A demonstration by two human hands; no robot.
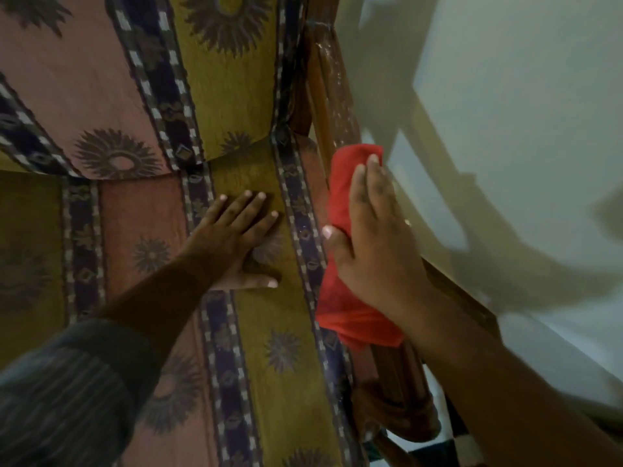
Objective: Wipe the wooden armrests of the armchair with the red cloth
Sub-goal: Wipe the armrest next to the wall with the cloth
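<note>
The armchair has a patterned seat cushion (266,325) in olive, pink and dark blue stripes. Its right wooden armrest (332,89) runs from the top centre down to the lower right, where its rounded front end (401,382) shows. The red cloth (340,197) is draped over the middle of this armrest. My right hand (374,237) lies flat on the cloth, fingers pointing up along the rail and thumb wrapped over the inner side. My left hand (236,237) rests palm down on the seat cushion with fingers spread, holding nothing. The left armrest is out of view.
A pale wall (505,96) stands right beside the armrest, with shadows of my arm on it. The chair's backrest cushion (101,79) fills the upper left. A bit of pale floor (441,429) shows at the lower right under the armrest.
</note>
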